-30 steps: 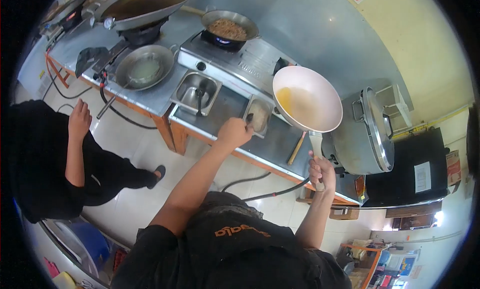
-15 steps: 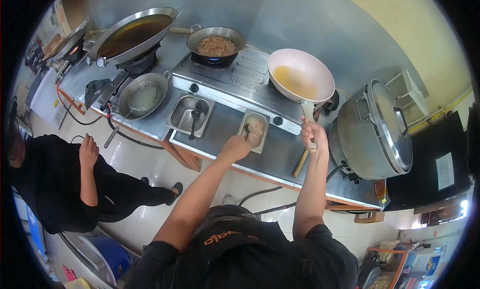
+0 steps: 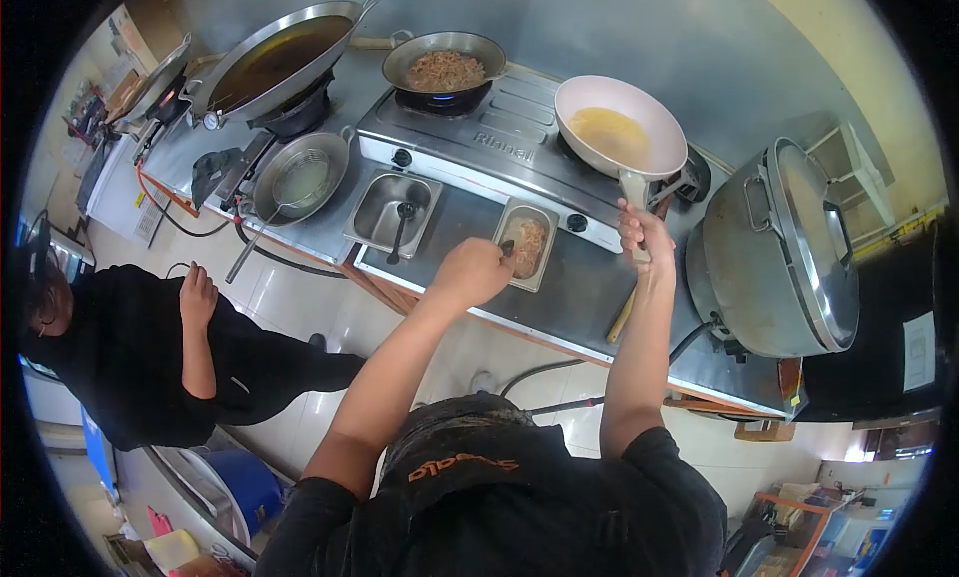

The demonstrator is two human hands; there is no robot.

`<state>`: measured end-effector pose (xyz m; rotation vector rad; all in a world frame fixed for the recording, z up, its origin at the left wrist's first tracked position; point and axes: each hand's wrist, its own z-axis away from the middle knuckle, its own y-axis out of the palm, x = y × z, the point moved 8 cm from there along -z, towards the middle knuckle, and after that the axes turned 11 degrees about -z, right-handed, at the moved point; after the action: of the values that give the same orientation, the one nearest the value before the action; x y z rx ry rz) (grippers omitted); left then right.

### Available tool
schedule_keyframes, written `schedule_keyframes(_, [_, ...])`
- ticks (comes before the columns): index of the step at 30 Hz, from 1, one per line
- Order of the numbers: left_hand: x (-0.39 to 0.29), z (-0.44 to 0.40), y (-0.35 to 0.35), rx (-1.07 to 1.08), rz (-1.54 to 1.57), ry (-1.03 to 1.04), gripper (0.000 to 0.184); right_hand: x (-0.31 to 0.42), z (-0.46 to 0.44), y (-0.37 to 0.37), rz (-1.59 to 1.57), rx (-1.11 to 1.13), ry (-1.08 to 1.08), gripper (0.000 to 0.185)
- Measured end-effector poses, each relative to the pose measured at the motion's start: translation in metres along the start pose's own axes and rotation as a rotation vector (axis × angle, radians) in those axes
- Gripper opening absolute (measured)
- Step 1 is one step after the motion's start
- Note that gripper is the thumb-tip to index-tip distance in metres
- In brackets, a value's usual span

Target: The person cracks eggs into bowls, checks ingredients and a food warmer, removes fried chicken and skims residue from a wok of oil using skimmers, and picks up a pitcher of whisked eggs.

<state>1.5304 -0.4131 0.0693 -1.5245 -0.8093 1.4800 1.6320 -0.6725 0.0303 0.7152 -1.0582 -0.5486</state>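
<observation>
two hands busy: right hand (image 3: 645, 233) grips the white pan (image 3: 665, 145) by its handle at one o'clock, yellowish liquid (image 3: 611, 131) already inside; left hand (image 3: 474, 273) at twelve looks closed on a dark utensil (image 3: 507, 248) by the steel tray (image 3: 529, 208), pinkish food (image 3: 529, 245) there, none visible in the pan!

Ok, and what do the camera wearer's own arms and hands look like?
The left hand and right hand are bare, with no gloves or watch that I can make out. The forearms are uncovered too, up to short black fabric sleeves. The black cloth top carries orange lettering.
</observation>
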Motion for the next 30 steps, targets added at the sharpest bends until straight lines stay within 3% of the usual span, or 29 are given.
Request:
schedule_keyframes(8, [-0.021,-0.018,-0.016,-0.003,-0.159,0.181,0.029,-0.003,-0.014,-0.010,-0.049,0.089,0.010,0.018])
schedule_keyframes(17, [-0.042,-0.006,0.014,0.086,-0.346,0.406,0.026,-0.005,-0.012,-0.017,-0.043,0.077,0.019,0.021])
schedule_keyframes(22, [-0.038,-0.007,0.023,0.155,-0.222,0.310,0.027,-0.010,-0.014,-0.017,-0.132,0.100,0.051,0.021])
schedule_keyframes(30, [-0.033,0.001,0.030,0.096,-0.016,0.194,0.030,-0.014,-0.035,-0.001,-0.079,0.077,-0.024,0.017])
